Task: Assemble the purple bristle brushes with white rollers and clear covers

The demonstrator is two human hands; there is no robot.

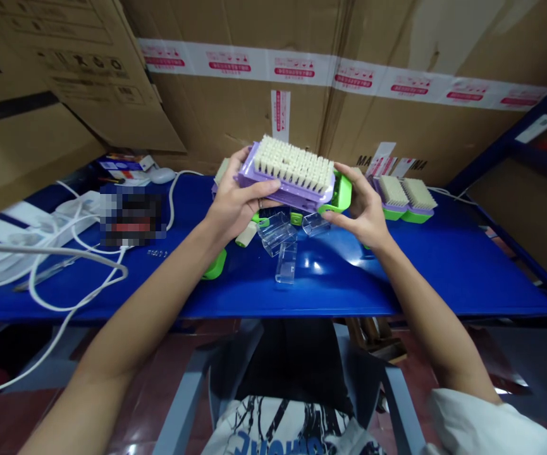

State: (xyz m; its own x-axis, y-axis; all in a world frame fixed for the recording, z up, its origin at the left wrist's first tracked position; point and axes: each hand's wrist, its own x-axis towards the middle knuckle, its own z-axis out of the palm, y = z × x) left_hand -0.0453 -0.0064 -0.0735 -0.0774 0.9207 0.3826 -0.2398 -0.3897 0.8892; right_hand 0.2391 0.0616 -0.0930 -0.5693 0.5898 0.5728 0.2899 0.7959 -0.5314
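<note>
Above the middle of the blue table, a purple scrub brush (pixel 295 165) with cream bristles facing up is tilted between my two hands. My left hand (pixel 239 196) is closed round its left end, thumb along the purple side. At the other end, my right hand (pixel 362 205) grips a bright green end piece (pixel 342 193) that meets the purple body; whether the two are fully joined I cannot tell. Below the brush lie clear plastic pieces (pixel 286 260), a small green part (pixel 296 218) and a cream part with green (pixel 247 234). Another green piece (pixel 215 265) is partly behind my left forearm.
Two finished-looking brushes with green bases (pixel 408 197) stand side by side at the right. White cables (pixel 76 246) and a blurred dark object (pixel 133 220) occupy the left of the blue table (pixel 467 272). Cardboard (pixel 235 107) walls the back. A small box (pixel 126 164) sits back left.
</note>
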